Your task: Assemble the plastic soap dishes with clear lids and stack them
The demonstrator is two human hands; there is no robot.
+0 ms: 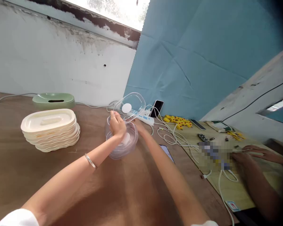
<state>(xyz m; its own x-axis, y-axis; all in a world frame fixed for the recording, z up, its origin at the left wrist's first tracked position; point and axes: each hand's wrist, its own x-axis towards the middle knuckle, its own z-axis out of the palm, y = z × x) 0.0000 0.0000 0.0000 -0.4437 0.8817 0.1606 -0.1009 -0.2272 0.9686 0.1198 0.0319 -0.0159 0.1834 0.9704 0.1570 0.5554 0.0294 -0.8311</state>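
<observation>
**Both hands at a stack of clear plastic tubs, one piece tipped up**

Nearest the camera, two bare forearms reach out over the brown tabletop (122,194), the left one wearing a thin bangle (90,161). The left hand (117,124) rests on the near rim of the stack of clear tubs (122,142), its fingers curled together over the edge, seemingly to steady the stack. The right hand (138,125) sits mostly behind the stack; I cannot tell how its fingers are set. Above the stack a clear lid (129,106) with a round white label stands tilted, its low edge at the hands, as if being peeled away from the rest.

Left of this lies a pile of cream lids (50,128), neatly nested, with a green container (53,99) behind it. Farther right are a power strip (145,117), a phone (157,108), tangled white cables (172,136) and yellow parts (178,121). Another person's hands (254,153) work at the far right.
</observation>
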